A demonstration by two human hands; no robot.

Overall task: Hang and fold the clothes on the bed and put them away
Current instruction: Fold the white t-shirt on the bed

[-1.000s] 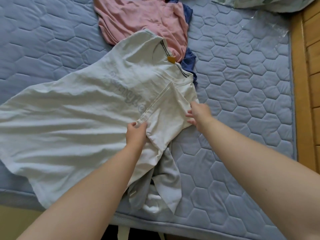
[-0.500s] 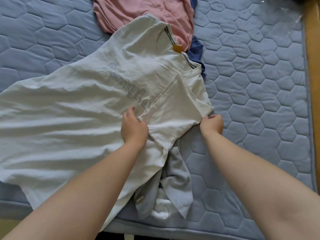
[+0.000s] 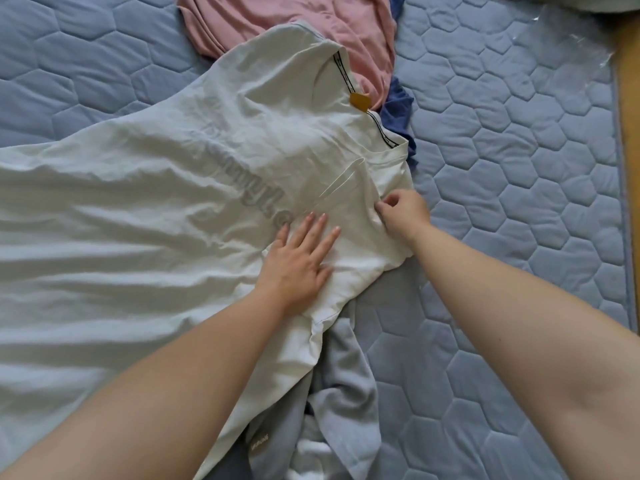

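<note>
Since half a second ago: left hand let go of the sleeve hem and went flat, right hand shifted from the sleeve's outer edge up to the shoulder area. White shirt (image 3: 121, 220) lies spread across the left and middle of the bed, print side down, lettering showing through. Left hand (image 3: 299, 258) presses flat on the folded-in sleeve, fingers straight and spread. Pink top (image 3: 294, 26) lies above, partly under the shirt's collar; yellow tag (image 3: 359, 101) at the neckline. Grey-blue garment (image 3: 346, 393) bunched under the shirt's near edge. Right hand (image 3: 405, 213) pinches shirt fabric near the shoulder seam, fingers curled. Dark blue cloth (image 3: 398, 105) pokes out beside the collar. Quilted blue bed (image 3: 519, 168) at right, wooden strip (image 3: 628, 116) at its edge.
</note>
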